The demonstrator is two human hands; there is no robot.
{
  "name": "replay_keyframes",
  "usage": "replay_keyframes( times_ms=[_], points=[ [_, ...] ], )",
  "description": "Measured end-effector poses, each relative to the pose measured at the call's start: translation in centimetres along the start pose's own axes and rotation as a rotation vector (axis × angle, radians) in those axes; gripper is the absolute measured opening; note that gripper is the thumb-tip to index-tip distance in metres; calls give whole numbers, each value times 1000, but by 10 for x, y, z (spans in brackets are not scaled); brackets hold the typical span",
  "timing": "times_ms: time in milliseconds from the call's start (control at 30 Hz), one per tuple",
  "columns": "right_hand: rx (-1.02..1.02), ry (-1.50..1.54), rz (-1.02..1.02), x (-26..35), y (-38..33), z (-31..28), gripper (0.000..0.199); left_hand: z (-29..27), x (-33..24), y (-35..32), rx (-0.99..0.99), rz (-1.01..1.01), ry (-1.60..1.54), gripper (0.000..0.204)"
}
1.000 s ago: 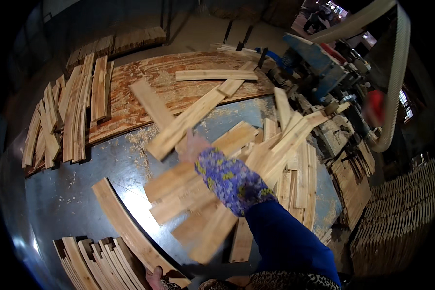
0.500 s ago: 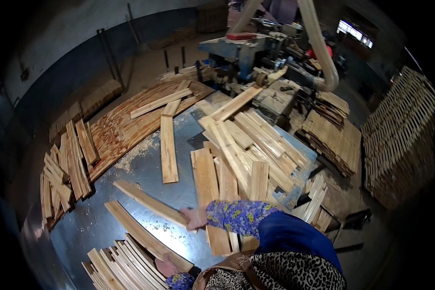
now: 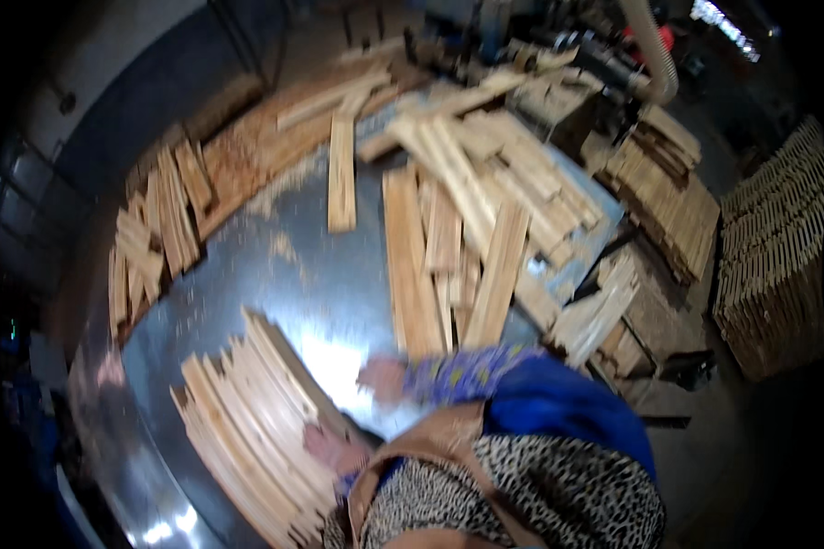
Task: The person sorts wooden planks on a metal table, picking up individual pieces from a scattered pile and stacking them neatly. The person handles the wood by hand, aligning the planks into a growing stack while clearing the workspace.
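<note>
A row of narrow wooden boards [image 3: 247, 421] stands packed side by side on the metal table, its ends uneven. My left hand [image 3: 334, 448] rests at the row's right side, fingers stretched out against the outermost board. Farther right, over the bright patch of the tabletop, is my right hand [image 3: 382, 378]. It is blurred, but its fingers look apart and nothing shows in them. Just beyond the right hand lie several loose boards, among them a long wide board [image 3: 414, 274] and a slanting board [image 3: 496, 274].
The metal table [image 3: 256, 265] carries sawdust and a single board [image 3: 341, 174]. A heap of boards [image 3: 522, 174] covers its far right. More boards [image 3: 169, 210] lie at the left. Stacked wood [image 3: 769, 265] and a ribbed hose [image 3: 652, 46] stand right.
The two separate boards that lay under my hands now appear to be against the row. Both hands have come closer together, and the right is off its board. The view has shifted.
</note>
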State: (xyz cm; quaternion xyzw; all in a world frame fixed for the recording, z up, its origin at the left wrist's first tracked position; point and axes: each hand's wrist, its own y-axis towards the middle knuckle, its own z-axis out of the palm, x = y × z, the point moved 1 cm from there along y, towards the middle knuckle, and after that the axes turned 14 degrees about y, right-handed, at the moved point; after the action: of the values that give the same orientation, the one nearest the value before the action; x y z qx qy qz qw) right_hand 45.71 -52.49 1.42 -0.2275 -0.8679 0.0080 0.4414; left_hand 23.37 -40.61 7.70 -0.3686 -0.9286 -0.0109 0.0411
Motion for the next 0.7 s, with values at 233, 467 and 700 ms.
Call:
replay_keyframes(
  times_ms=[233,467,700],
  points=[
    [66,-565,-323,-57,-86,-88,38,-10,0,-6,34,59,38,84],
    [170,-418,-319,-114,-184,-134,30,13,9,8,39,43,16,79],
    [-365,-375,-55,-62,-110,-179,67,-16,-137,165,-12,280,-401,72]
  ],
)
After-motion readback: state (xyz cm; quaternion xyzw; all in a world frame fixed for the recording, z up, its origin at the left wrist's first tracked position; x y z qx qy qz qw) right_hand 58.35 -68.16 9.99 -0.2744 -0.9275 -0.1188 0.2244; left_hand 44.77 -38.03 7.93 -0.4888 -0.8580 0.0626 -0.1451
